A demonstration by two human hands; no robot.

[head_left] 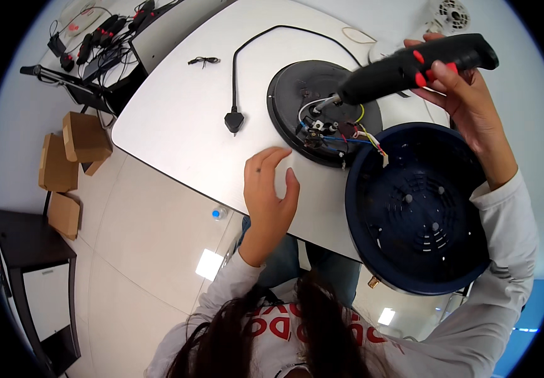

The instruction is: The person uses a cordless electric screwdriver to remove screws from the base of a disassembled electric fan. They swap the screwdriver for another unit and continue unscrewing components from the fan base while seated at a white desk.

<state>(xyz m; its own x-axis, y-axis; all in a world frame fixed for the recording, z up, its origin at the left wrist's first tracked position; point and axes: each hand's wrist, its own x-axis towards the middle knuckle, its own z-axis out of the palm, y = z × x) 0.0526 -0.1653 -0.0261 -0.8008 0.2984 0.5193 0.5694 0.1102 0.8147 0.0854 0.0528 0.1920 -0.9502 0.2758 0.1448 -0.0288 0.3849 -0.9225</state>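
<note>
My right hand (pixel 464 101) is wrapped round a black cordless screwdriver (pixel 404 70) with red buttons. Its bit points down at the inner face of a round black base plate (pixel 310 79), among colored wires and small electrical parts. Whether the tip sits on a screw is too small to tell. Close to the plate's near edge, my left hand (pixel 269 198) is empty, its thumb and fingers apart. A deep dark blue round housing (pixel 410 252) stands at the right, joined to the plate by several wires (pixel 370 140).
A black power cord with a plug (pixel 234 118) curves across the white table (pixel 184 126). Behind it lies a small black cable (pixel 204 61). Cardboard boxes (pixel 86 137), a bottle (pixel 219 213) and a dark cabinet (pixel 35 252) stand on the left. A white fan-like part (pixel 451 16) is at the back.
</note>
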